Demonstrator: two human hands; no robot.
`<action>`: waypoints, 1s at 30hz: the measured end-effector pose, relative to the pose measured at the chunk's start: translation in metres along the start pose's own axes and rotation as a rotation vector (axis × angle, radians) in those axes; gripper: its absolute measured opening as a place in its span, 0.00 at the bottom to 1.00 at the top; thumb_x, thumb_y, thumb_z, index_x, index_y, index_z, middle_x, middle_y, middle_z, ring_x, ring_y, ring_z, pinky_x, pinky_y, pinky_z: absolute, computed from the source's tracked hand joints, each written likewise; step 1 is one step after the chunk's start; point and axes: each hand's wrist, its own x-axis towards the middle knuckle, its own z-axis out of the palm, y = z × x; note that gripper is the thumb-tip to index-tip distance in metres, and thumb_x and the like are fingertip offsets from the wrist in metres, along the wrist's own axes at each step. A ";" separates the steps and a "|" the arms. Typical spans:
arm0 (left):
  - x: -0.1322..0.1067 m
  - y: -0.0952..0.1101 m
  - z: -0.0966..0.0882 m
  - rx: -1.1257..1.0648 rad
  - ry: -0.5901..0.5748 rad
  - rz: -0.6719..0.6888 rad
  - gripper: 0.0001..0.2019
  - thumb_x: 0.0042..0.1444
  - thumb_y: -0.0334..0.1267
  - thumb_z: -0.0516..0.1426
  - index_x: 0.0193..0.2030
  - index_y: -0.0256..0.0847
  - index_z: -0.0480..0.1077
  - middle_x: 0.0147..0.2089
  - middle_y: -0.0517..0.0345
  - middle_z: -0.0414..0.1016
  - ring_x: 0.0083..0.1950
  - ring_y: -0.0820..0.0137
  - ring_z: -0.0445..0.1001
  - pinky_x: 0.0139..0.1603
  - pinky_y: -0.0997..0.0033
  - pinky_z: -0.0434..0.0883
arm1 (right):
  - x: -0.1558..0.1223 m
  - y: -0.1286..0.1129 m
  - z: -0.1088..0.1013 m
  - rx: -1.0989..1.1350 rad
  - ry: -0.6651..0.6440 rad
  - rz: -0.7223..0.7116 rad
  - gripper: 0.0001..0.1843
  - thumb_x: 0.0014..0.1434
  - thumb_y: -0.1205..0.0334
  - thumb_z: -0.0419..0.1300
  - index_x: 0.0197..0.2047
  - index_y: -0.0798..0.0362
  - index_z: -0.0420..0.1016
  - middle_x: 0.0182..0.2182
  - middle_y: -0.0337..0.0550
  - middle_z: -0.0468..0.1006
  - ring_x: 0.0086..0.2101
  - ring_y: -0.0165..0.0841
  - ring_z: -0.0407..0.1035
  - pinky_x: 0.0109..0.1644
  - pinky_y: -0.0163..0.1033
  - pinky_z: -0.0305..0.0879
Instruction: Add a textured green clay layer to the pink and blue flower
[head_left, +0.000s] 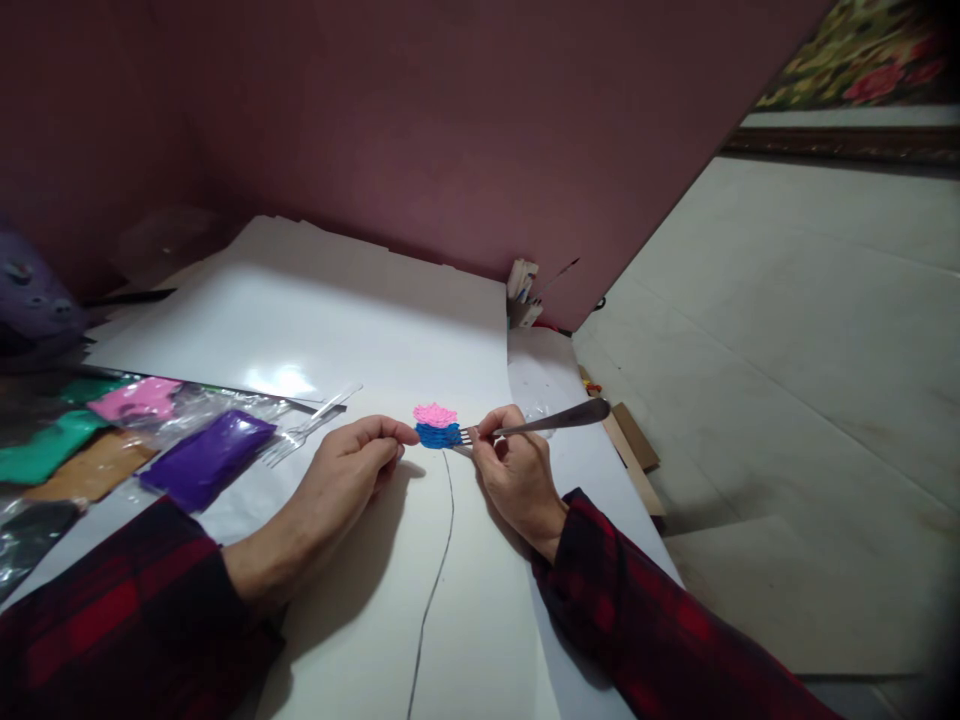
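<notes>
A metal fork [559, 417] is gripped in my right hand [517, 470], its handle pointing right and its tines at the right edge of a blue clay patch [439, 435]. Directly above the blue sits a pink textured clay patch [435, 413]. Both lie on a white sheet [480, 600], where a thin dark drawn line [450, 520] runs down from the blue. From the left, my left hand [349, 465] reaches in with its index finger stretched out to the blue patch's left edge. The other fingers curl under, partly hidden, and I see nothing held in them.
Packets of clay lie at left, including a purple packet [210, 458], an orange packet [97, 465] and a pink packet [139, 398]. A clear plastic fork [311, 425] rests beside them. Behind is a stack of white sheets [360, 300] against a pink wall [450, 130].
</notes>
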 end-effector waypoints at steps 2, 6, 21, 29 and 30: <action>-0.001 0.001 0.000 -0.020 0.000 -0.028 0.08 0.50 0.33 0.52 0.33 0.38 0.72 0.17 0.64 0.57 0.19 0.76 0.56 0.18 0.76 0.52 | 0.000 0.000 0.000 -0.001 -0.004 0.000 0.05 0.57 0.72 0.54 0.33 0.53 0.64 0.24 0.33 0.66 0.21 0.24 0.60 0.26 0.32 0.57; -0.003 0.002 0.000 -0.052 0.001 -0.091 0.08 0.50 0.34 0.53 0.34 0.38 0.72 0.18 0.65 0.57 0.21 0.77 0.54 0.20 0.78 0.51 | 0.000 0.001 0.001 -0.015 -0.006 -0.005 0.05 0.57 0.72 0.55 0.33 0.53 0.64 0.25 0.33 0.67 0.21 0.24 0.60 0.26 0.32 0.58; -0.002 0.001 0.001 -0.066 0.023 -0.100 0.08 0.48 0.36 0.54 0.32 0.39 0.73 0.18 0.63 0.58 0.21 0.75 0.55 0.21 0.76 0.50 | -0.001 0.001 0.000 -0.039 0.003 0.002 0.05 0.57 0.71 0.55 0.32 0.53 0.63 0.25 0.33 0.67 0.21 0.24 0.60 0.26 0.33 0.58; -0.002 -0.002 0.000 -0.079 0.018 -0.108 0.08 0.48 0.36 0.54 0.32 0.39 0.73 0.17 0.64 0.57 0.21 0.76 0.54 0.21 0.76 0.50 | -0.001 0.001 0.000 -0.057 0.022 -0.001 0.06 0.56 0.73 0.55 0.33 0.53 0.63 0.25 0.33 0.68 0.21 0.24 0.61 0.27 0.32 0.60; -0.002 -0.002 0.000 -0.078 0.017 -0.108 0.07 0.48 0.35 0.54 0.32 0.39 0.73 0.17 0.64 0.57 0.21 0.76 0.54 0.21 0.76 0.50 | -0.001 0.001 0.000 -0.058 0.025 0.000 0.07 0.56 0.73 0.55 0.33 0.53 0.63 0.25 0.33 0.68 0.22 0.24 0.61 0.28 0.32 0.60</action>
